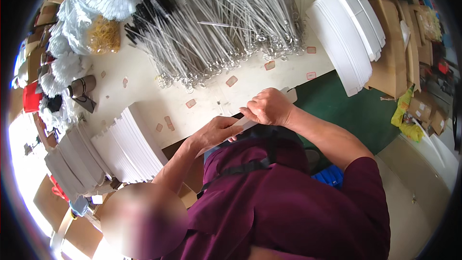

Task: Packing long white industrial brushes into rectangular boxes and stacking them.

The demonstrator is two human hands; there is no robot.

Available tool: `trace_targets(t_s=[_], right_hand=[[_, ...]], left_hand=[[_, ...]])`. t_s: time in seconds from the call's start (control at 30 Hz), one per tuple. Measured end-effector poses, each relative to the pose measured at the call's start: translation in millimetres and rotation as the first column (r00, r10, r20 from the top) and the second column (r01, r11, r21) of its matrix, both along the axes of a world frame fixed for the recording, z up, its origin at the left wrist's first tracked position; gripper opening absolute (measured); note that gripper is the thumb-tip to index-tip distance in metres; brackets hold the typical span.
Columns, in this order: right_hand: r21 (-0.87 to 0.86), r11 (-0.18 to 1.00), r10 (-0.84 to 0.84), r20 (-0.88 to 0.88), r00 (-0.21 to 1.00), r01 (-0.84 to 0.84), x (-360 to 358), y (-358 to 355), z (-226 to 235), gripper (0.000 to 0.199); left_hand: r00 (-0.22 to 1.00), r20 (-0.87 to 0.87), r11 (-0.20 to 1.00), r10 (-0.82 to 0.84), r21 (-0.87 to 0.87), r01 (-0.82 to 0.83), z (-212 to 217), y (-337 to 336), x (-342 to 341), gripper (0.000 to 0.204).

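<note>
Close to my body, in front of the table edge, I hold a long, narrow white box (247,124) slantwise between both hands. My left hand (217,131) is wrapped round its lower left part, thumb on top. My right hand (270,107) is closed over the upper right part, fingers bent and pinching its edge. The far end of the box pokes out past my right hand. Beyond my hands a wide pile of thin wire-handled brushes (211,33) lies on the pale table (207,96), looped ends toward me; some have black bristles, most look whitish.
White flat boxes (127,147) stand in a row at the left, and another white stack (341,43) is at the right by brown cardboard (389,43). Bagged bundles and yellow rubber bands (103,34) lie at the back left. A green surface (332,103) is right of my hands.
</note>
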State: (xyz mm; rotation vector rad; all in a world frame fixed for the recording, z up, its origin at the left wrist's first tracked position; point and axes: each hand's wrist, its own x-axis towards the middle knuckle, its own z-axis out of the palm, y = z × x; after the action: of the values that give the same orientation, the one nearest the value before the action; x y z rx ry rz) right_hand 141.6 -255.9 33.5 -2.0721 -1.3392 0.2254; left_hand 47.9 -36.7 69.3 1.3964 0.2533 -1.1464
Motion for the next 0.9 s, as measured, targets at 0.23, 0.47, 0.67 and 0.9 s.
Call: trace_targets(t_s=[0.23,0.47,0.67,0.9], right_hand=[[0.02,0.999,-0.025,0.001,1.0,0.025,-4,0,-6,0.041],[0.009,0.999,-0.049,-0.002,0.999,0.049,-4,-4,-8,0.042],[0.018,0.999,-0.028,0.016,0.999,0.027,2,-3,-6,0.042],[-0.04,0.998,-0.049,0.015,0.999,0.049,10,-16,-9,0.041]], left_hand=[[0.993,0.057,0.993,-0.107,0.064,0.103,-6,0,-2,0.037],[0.946,0.275,0.965,-0.169,0.24,0.103,-2,-6,-5,0.037],[0.928,0.32,0.958,-0.192,0.264,0.108,1,7,-11,0.033],[0.929,0.277,0.932,-0.246,0.331,0.148,-1,37,-39,0.027]])
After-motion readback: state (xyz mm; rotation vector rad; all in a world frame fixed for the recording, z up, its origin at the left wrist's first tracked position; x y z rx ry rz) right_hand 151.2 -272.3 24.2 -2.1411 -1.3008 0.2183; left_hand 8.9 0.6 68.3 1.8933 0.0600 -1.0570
